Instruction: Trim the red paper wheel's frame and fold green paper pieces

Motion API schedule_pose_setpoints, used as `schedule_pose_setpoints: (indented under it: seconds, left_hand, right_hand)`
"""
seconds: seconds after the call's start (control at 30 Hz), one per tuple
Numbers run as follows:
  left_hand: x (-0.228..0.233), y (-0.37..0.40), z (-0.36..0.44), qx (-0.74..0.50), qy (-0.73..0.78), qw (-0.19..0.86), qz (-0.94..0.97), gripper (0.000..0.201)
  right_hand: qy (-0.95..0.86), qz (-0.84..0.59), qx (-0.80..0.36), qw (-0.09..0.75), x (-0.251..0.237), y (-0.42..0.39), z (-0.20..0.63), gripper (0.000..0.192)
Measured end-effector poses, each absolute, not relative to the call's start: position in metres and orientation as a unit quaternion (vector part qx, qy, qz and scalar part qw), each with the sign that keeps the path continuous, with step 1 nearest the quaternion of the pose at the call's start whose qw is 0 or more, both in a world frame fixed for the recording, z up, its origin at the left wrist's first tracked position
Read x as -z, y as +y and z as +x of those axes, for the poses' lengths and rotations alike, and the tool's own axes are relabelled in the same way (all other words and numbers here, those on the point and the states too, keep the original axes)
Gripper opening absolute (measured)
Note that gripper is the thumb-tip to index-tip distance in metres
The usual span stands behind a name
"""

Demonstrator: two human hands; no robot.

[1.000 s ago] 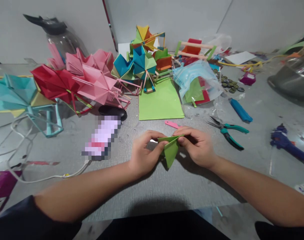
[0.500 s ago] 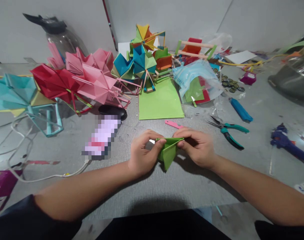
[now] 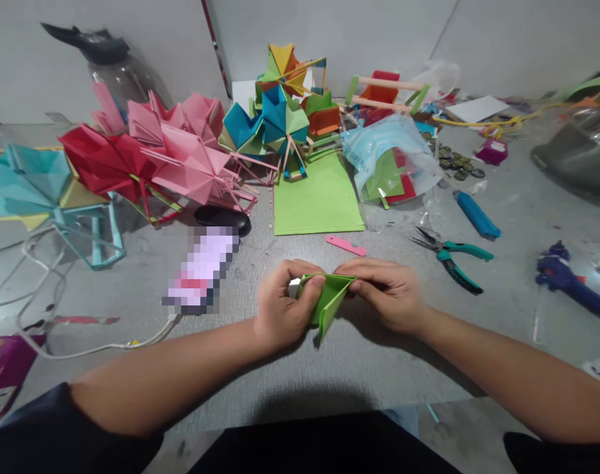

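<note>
A folded piece of green paper [image 3: 329,299] is held between both hands above the grey table. My left hand [image 3: 286,299] pinches its left side, thumb on the near face and fingers behind. At the upper right corner, my right hand [image 3: 386,289] grips the edge between thumb and fingertips. One folded flap points down toward me. Just beyond the hands lies a pink cutter-like tool [image 3: 346,245]. Behind it rests a stack of light green paper sheets [image 3: 317,201].
To the right are teal-handled pliers [image 3: 452,257], a blue tube-shaped object [image 3: 477,214] and a blue glue gun [image 3: 571,276]. A phone [image 3: 201,270] with a white cable and a black mouse [image 3: 224,220] lie left. Folded paper models [image 3: 191,158] and a plastic bag [image 3: 393,161] stand behind.
The folded green paper has turned and shifted slightly left, its flap opening wider. My right hand has moved a little left, uncovering more of the pink tool.
</note>
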State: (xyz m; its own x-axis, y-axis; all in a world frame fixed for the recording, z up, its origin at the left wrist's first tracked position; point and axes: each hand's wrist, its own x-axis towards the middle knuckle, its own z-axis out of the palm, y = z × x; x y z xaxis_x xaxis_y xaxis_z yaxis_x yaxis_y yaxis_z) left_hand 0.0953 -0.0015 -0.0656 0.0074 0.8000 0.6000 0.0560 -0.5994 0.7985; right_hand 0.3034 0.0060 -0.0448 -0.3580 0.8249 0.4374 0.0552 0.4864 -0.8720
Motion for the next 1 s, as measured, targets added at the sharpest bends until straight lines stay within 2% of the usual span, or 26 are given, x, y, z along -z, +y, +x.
schedule_pose_setpoints:
  seconds: [0.4, 1.0]
  left_hand:
    - [0.055, -0.002, 0.094, -0.606, 0.319, 0.241, 0.688, 0.011]
    - [0.059, -0.007, 0.096, -0.616, 0.310, 0.251, 0.680, 0.014]
  right_hand:
    - [-0.717, -0.264, -0.417, 0.493, 0.050, 0.007, 0.302, 0.016]
    - [-0.718, -0.265, -0.409, 0.497, 0.048, 0.002, 0.299, 0.005]
